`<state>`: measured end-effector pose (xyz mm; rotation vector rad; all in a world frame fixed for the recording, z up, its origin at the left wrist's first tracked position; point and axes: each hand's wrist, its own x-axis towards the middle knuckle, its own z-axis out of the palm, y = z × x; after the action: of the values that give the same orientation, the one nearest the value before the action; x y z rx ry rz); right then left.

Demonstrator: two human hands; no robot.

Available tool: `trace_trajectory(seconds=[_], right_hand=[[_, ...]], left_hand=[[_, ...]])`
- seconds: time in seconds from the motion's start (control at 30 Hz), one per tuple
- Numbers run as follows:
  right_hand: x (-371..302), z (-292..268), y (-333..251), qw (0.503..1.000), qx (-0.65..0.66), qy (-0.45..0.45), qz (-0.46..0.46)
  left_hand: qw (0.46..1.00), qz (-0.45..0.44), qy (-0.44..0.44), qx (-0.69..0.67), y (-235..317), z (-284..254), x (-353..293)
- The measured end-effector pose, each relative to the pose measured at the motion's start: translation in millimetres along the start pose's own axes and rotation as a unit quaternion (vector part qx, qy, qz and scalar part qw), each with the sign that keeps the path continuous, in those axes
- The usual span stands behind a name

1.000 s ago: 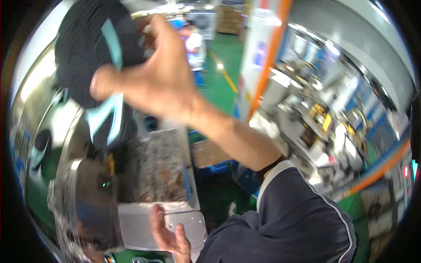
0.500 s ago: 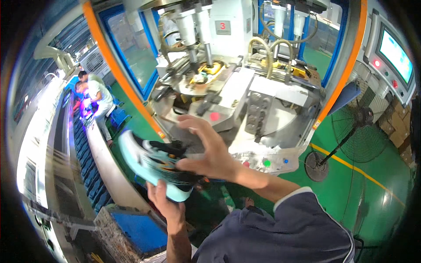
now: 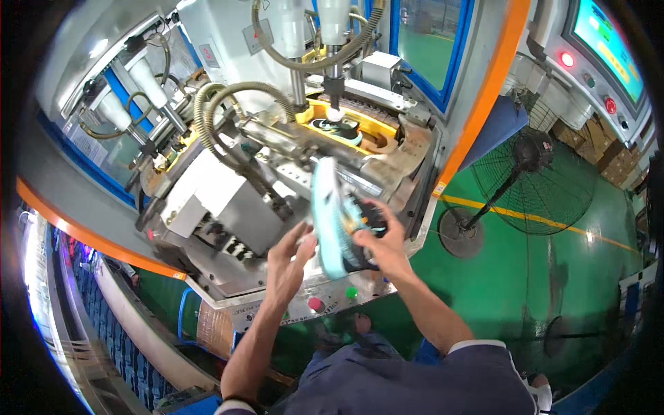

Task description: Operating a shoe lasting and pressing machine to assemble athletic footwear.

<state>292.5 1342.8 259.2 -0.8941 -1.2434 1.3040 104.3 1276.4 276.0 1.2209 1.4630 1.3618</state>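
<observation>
A sneaker (image 3: 326, 228) with a pale turquoise sole, a white toe and a black collar is held toe-up in front of the machine. My right hand (image 3: 384, 241) grips it at the collar, thumb toward the opening and fingers on the far side. Beside the sole, my left hand (image 3: 287, 263) has its fingers apart and holds nothing; whether a fingertip touches the sole is hard to tell. Beyond the toe, another dark and turquoise shoe (image 3: 335, 128) lies in a yellow mould (image 3: 384, 119), under a vertical press rod (image 3: 334, 79).
The machine's front panel (image 3: 242, 317) carries a red button (image 3: 316, 303) and a green button (image 3: 351, 292). Ribbed hoses (image 3: 207, 117) arch over the left station. An orange frame post (image 3: 484, 97), a screen panel (image 3: 605, 48) and a floor fan (image 3: 532, 152) stand right; a conveyor (image 3: 117, 311) runs left.
The view has turned toward the machine's right-hand station. The sneaker has moved from the conveyor side to in front of the machine. My left hand has come off it; my right hand has closed on it.
</observation>
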Motion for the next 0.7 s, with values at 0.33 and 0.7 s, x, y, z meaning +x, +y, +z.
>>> trace_trajectory(seconds=[0.33,0.7], right_hand=[[119.1,-147.8,-14.7,0.983,-0.078,0.162,-0.021],[296.6,-176.2,-27.4,0.955,-0.283,0.082,-0.031]], left_hand=[[0.941,0.077,0.222,0.244,-100.7,108.4,295.2],[0.898,-0.186,0.308,0.255,-133.7,69.2,386.5]])
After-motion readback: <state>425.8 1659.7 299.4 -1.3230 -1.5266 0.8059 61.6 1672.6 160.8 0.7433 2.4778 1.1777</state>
